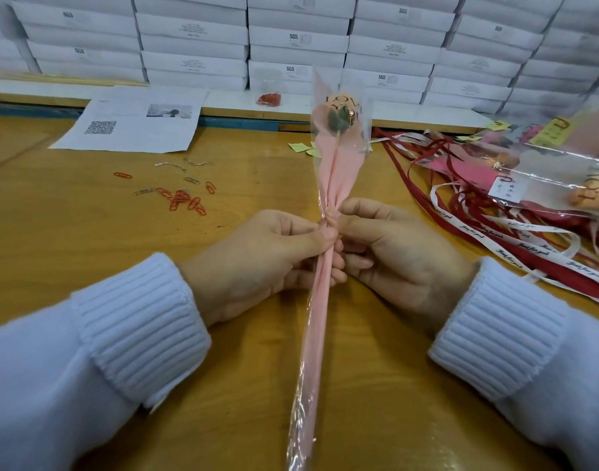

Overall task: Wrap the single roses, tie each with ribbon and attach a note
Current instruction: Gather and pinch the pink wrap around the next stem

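A single rose (338, 117) in a pink and clear wrapper (338, 164) lies lengthwise on the wooden table (87, 239), its head pointing away from me. My left hand (257, 263) and my right hand (400, 253) both pinch the wrapper at its narrow waist, fingers curled round the gathered sleeve from either side. The long wrapped stem (311, 351) runs between my wrists toward me. Red and white printed ribbons (495, 232) lie in a heap to the right. Small yellow notes (299, 147) sit near the rose head.
Loose red paper clips (184, 198) are scattered on the left. A printed sheet with a QR code (134, 120) lies at the back left. Finished wrapped roses (546, 171) are piled at the right edge. Stacked white boxes (291, 39) form a wall behind the table.
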The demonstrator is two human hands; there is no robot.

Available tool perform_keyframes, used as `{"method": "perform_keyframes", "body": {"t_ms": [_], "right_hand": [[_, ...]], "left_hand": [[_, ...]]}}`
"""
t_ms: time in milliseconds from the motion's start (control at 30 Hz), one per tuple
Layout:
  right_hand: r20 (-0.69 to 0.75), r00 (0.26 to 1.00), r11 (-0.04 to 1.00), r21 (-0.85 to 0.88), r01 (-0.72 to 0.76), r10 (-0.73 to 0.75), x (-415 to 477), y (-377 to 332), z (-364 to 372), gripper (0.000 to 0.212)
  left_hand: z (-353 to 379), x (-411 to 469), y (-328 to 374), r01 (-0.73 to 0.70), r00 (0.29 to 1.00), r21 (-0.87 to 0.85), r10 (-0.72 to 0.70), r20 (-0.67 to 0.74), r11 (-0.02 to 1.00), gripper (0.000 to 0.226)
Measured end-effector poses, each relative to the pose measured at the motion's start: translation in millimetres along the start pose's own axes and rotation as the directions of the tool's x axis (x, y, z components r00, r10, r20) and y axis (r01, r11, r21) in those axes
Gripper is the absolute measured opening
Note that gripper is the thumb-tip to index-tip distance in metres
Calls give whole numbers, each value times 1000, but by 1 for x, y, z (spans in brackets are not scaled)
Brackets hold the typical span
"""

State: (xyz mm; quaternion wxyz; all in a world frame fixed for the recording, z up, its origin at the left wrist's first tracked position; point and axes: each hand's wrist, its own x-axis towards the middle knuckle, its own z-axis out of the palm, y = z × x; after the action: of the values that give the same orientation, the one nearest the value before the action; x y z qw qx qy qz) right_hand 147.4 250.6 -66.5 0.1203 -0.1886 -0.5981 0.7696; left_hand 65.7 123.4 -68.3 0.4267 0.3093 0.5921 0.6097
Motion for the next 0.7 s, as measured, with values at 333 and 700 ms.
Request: {"method": "perform_keyframes", "body": {"t_ms": [333, 700], "right_hand": [[-26, 1000, 1000, -1, 1, -1, 3, 1, -1, 9], [-47, 999, 998, -55, -16, 13, 1, 0, 0, 20]], "left_hand": [[5, -1, 2, 27, 998, 45, -25, -60, 999, 22], [11, -5, 2, -14, 986, 191, 45, -162, 982, 20]]}}
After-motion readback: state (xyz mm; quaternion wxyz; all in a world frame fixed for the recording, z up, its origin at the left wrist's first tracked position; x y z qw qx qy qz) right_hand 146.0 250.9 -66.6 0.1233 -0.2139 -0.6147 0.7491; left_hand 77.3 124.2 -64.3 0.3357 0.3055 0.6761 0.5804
